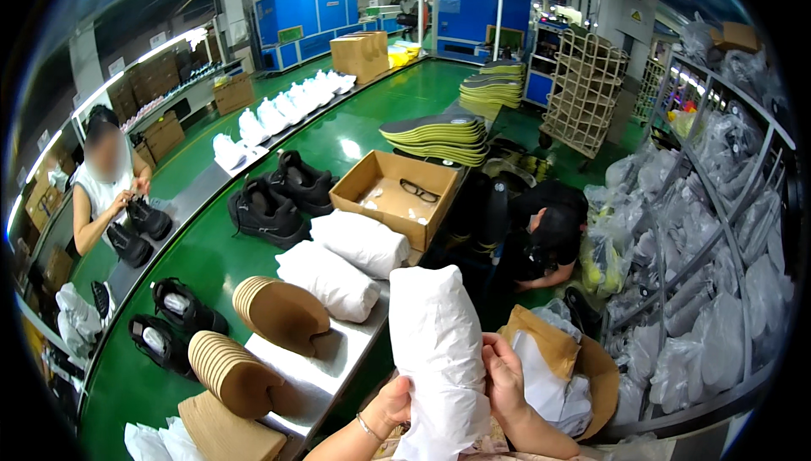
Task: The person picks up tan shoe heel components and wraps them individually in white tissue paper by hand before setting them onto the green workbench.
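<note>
Between my hands is a white paper-wrapped bundle (435, 326), long and rounded at its top, held upright in front of me. My left hand (393, 403) grips its lower left side, with a thin bracelet at the wrist. On the right side, my right hand (503, 376) pinches the paper edge between thumb and fingers. What lies inside the wrapping is hidden. Two similar white bundles (328, 279) rest side by side on the bench just beyond. Next to them are stacked curved brown cardboard forms (279, 307) and another such stack (230, 374).
An open cardboard box (372, 210) holds eyeglasses. Black shoes (269, 214) stand on the green bench (190, 245). Stacked insoles (435, 136) lie farther back. A person (553, 224) bends low at right, beside a rack of plastic-bagged items (710, 317). Another person (101, 182) handles shoes at left.
</note>
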`<state>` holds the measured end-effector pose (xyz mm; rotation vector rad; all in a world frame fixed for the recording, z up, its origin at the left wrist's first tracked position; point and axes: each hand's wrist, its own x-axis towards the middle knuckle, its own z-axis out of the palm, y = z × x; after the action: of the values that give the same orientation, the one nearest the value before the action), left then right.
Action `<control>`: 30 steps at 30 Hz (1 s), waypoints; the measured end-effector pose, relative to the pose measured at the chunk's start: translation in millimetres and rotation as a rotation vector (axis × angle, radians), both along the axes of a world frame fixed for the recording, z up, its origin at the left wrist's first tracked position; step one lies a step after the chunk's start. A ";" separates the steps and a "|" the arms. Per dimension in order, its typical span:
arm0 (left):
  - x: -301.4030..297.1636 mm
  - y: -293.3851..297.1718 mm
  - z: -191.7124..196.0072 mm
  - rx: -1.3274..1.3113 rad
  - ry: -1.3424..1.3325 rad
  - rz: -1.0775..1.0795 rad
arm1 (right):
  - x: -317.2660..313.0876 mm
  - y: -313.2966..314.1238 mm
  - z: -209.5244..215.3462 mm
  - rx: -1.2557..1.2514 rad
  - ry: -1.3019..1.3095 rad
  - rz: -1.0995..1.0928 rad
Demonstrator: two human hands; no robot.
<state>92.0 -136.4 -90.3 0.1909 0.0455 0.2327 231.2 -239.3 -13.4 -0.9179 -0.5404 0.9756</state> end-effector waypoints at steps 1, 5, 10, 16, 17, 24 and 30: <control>0.5 -0.7 0.7 0.007 0.012 0.002 | 0.2 -0.3 -3.0 -0.033 -0.145 -0.042; -1.9 -6.8 12.7 0.176 0.122 0.025 | 2.2 2.1 -8.1 -0.112 -0.205 -0.083; 8.3 -11.2 10.7 0.322 0.178 0.165 | 12.2 9.5 -10.6 -0.035 -0.024 0.042; 6.8 -15.0 29.5 0.460 0.251 0.125 | 39.6 38.2 -53.0 0.017 -0.068 0.242; 6.7 -13.7 31.2 0.452 0.263 0.113 | 43.1 42.0 -62.1 0.002 -0.150 0.208; 19.5 -2.5 50.8 0.524 0.403 0.282 | 58.8 35.9 -27.9 -0.234 -0.133 0.156; 38.6 14.7 50.4 0.539 0.453 0.388 | 50.9 -6.6 8.1 -0.254 -0.677 0.317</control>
<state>130.7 -121.7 -39.9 0.7729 0.4751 0.5842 282.1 -245.9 -5.3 -1.4320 -1.1791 1.0196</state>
